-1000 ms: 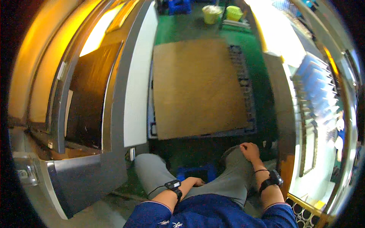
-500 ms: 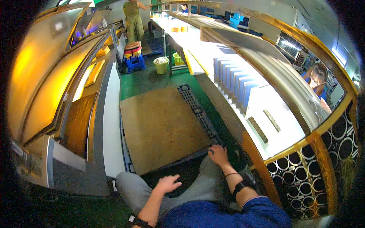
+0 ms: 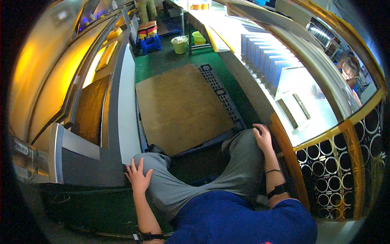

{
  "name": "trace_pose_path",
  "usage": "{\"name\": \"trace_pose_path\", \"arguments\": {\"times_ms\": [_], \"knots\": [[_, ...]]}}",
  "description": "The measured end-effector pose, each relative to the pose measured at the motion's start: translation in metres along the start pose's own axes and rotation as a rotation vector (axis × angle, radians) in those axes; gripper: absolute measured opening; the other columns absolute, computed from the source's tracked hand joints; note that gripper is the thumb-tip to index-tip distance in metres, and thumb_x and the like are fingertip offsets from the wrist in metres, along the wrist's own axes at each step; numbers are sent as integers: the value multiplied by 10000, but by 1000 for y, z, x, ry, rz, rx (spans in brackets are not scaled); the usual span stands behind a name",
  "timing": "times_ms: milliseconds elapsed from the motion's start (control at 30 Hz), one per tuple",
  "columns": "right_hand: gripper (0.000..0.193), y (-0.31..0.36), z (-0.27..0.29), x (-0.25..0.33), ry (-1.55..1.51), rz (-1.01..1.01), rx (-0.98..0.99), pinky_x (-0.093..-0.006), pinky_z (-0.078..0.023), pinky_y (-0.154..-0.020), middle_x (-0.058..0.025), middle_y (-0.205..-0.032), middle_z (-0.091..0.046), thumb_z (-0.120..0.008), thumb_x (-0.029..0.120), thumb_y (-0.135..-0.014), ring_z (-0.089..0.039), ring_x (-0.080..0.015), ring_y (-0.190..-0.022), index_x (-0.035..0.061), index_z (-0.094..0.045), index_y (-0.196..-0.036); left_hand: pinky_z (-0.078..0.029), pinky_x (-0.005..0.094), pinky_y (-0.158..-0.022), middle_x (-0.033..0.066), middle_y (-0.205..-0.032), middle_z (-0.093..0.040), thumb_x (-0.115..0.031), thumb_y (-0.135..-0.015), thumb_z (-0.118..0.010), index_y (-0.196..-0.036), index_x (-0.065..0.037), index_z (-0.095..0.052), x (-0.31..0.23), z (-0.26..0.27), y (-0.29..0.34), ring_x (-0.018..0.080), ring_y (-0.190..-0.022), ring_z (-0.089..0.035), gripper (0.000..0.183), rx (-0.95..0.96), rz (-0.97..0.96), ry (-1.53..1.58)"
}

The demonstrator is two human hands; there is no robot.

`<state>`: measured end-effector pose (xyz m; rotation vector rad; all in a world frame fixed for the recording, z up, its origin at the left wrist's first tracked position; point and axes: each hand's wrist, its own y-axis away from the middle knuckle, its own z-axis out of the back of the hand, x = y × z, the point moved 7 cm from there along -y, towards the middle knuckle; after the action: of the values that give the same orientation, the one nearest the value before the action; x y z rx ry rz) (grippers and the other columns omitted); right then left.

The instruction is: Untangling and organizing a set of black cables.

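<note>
My left hand (image 3: 139,177) lies on my left thigh with its fingers spread, close to the edge of the grey machine (image 3: 87,166), and holds nothing. On my right knee rests my right hand (image 3: 263,137), its fingers loosely bent over the grey trousers (image 3: 243,162), also holding nothing. Right of that hand is the brightly lit worktable (image 3: 321,132). A row of upright blue panels (image 3: 270,61) stands on it, with a pale sheet (image 3: 289,79) at the near end. Two narrow dark strips (image 3: 288,114) lie nearer to me.
A brown board (image 3: 183,110) lies on a black plastic pallet (image 3: 221,95) in front of my legs. Lit yellow screens (image 3: 61,87) lean at left. Farther off are a blue stool (image 3: 150,44) and a green-yellow bin (image 3: 180,45). Another person (image 3: 349,71) sits beyond the worktable.
My left hand has moved left onto my thigh and spread its fingers. My right hand has shifted up and right, staying on the knee. The view has tilted down.
</note>
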<state>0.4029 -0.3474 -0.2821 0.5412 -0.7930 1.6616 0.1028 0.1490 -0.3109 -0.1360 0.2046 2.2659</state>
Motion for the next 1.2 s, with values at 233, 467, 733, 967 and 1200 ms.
{"name": "trace_pose_path", "arguments": {"times_ms": [233,467,733,967,1200], "knots": [[398,-12,-60,-23,373,-59,170,-439,-388,-1041,-158,-1299,-571,-654,321,-832,-496,-354,-1230,64,-666,-1136,-298,517,-1105,172,-1522,-300,-288,-781,-726,-1331,-169,-555,-5,-13,-1,449,-1353,-294,589,-296,-181,338],[382,-16,-84,23,284,140,278,-428,-364,-1056,-191,-1291,-561,-655,268,-854,-486,-352,-1229,31,-643,-1153,-434,429,-1027,181,-1337,-542,-200,-874,-654,-1267,-87,-607,48,49,66,302,-1227,-532,411,-245,-139,386],[358,-26,-91,-24,293,223,312,-447,-428,-967,-215,-1179,-580,-629,225,-885,-538,-392,-1121,-24,-613,-1142,-368,232,-549,-17,-750,-532,-159,-962,-580,-1034,-37,-600,183,275,180,69,-622,-453,143,-1469,196,942],[365,-28,-93,-27,349,222,328,-455,-427,-969,-235,-1214,-565,-635,232,-875,-528,-404,-1137,-34,-611,-1125,-352,494,-1048,155,-1523,-257,-602,-752,-709,-1490,-37,-235,365,366,65,288,-1393,-277,1043,-1110,589,1368],[363,-15,-106,-26,315,216,297,-450,-398,-1014,-235,-1260,-556,-612,235,-893,-508,-400,-1174,-22,-620,-1148,-461,466,-902,154,-1186,-626,-483,-776,-737,-1270,-34,-570,414,391,64,316,-1071,-589,688,-849,682,1133]]}}
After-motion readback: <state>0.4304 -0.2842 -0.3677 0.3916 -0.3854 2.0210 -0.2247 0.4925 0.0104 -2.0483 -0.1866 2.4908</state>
